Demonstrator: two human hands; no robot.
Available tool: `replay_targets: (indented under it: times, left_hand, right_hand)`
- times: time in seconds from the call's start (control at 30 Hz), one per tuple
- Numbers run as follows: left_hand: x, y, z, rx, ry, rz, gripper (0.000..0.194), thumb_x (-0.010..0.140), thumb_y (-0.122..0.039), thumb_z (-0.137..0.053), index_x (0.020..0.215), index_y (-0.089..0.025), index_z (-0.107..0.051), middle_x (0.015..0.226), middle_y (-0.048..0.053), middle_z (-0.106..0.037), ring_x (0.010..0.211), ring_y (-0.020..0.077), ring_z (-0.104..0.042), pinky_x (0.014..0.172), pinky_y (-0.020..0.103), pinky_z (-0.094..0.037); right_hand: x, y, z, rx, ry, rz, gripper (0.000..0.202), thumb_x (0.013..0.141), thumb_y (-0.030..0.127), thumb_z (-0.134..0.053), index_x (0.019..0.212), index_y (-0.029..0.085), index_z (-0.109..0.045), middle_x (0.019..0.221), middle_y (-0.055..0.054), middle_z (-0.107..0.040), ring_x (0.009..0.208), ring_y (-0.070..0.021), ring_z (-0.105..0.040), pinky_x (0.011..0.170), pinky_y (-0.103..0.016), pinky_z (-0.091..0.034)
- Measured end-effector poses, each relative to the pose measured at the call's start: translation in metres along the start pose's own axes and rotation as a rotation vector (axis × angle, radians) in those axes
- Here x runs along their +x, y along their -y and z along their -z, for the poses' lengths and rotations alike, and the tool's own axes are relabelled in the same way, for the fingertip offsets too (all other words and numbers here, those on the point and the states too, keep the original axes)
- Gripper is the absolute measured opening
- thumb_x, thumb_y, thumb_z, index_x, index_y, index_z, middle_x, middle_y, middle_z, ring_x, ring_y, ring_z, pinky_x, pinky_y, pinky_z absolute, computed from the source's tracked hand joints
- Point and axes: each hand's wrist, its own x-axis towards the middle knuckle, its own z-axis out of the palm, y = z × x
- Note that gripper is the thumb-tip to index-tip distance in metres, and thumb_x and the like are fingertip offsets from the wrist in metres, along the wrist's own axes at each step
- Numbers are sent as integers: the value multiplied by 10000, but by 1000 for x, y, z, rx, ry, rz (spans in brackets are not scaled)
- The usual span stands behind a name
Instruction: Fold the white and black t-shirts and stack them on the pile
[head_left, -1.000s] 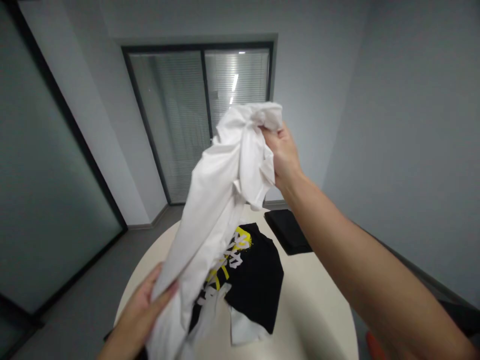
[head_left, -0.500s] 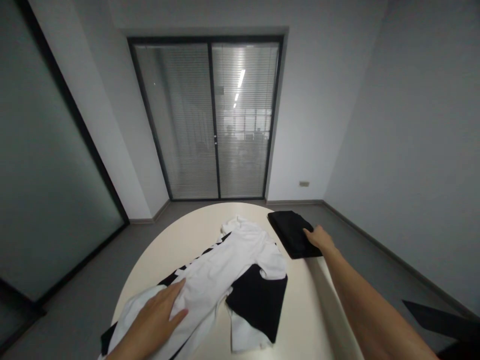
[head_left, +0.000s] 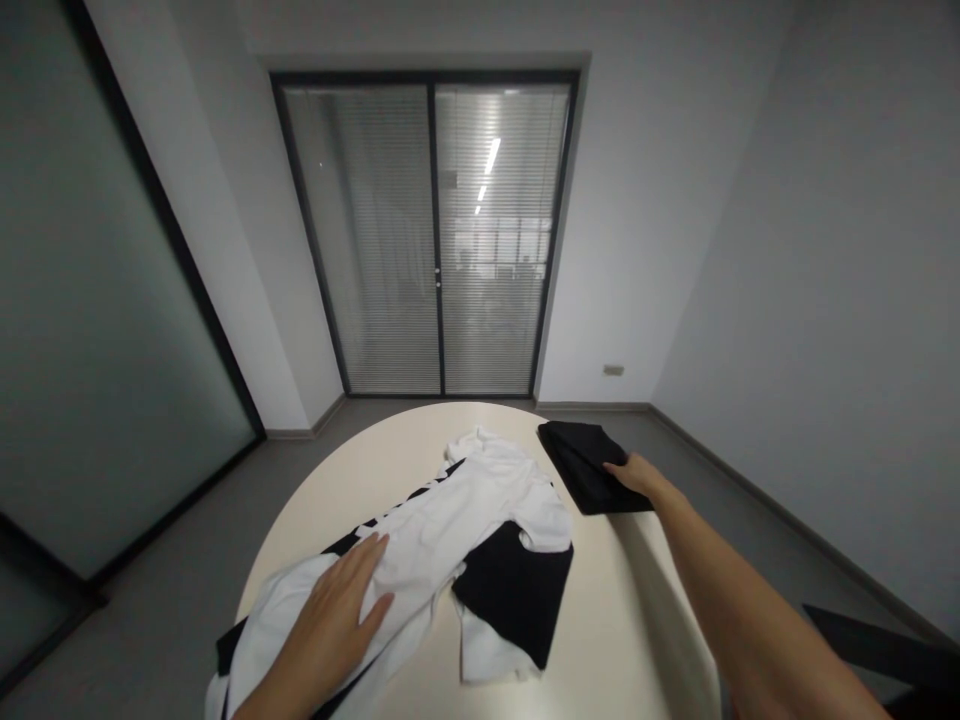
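A white and black garment (head_left: pixel 442 520) lies loosely spread across the round table (head_left: pixel 360 450), running from the near left to the middle. My left hand (head_left: pixel 337 610) rests on its white cloth at the near left, fingers lying flat and the thumb apart. A folded black cloth (head_left: pixel 585 465) lies flat at the table's right edge. My right hand (head_left: pixel 637 475) is on the right side of that black cloth, its thumb and fingers at the cloth's edge; part of the fingers is hidden, so its grip is unclear.
Beyond the table stands a glazed door (head_left: pixel 439 240) with blinds. A frosted glass panel (head_left: pixel 112 300) is on the left. A dark flat object (head_left: pixel 877 645) shows at the lower right. A wall socket (head_left: pixel 613 370) is at the back right.
My left hand has moved slightly up and right over the white cloth. A diagonal fold now shows on the black cloth under my right hand. The view has shifted slightly.
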Motion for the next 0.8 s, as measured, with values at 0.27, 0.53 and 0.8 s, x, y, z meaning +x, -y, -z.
replay_targets:
  times: [0.27, 0.53, 0.8]
  left_hand:
    - [-14, -26, -3, -105, 7, 0, 626, 945, -359, -502, 1538, -188, -401, 1569, 120, -430, 1419, 301, -448, 1158, 490, -409]
    - [3, -61, 12, -420, -22, 113, 892, 928, -382, -588, 1617, -256, -36, 1648, 161, -248, 1490, 332, -313, 1207, 566, -290]
    - [17, -89, 33, -701, -57, 40, 1420, 723, -367, -828, 1507, -312, 354, 1677, 205, 18, 1529, 393, -150, 1182, 644, -255]
  right_hand:
    - [-40, 70, 47, -101, 8, 247, 281, 941, 363, -583, 1150, 242, -729, 1193, -154, -709, 1159, -352, -650, 975, -467, -490]
    - [-148, 173, 208, 837, -430, 915, 226, 974, 471, -595, 1082, 272, -603, 913, -42, -694, 1111, -300, -647, 895, -409, -528]
    - [-232, 234, 268, 1242, -48, 1322, 143, 989, 418, -595, 997, 286, -540, 1045, 58, -616, 1131, -178, -623, 985, -341, -538]
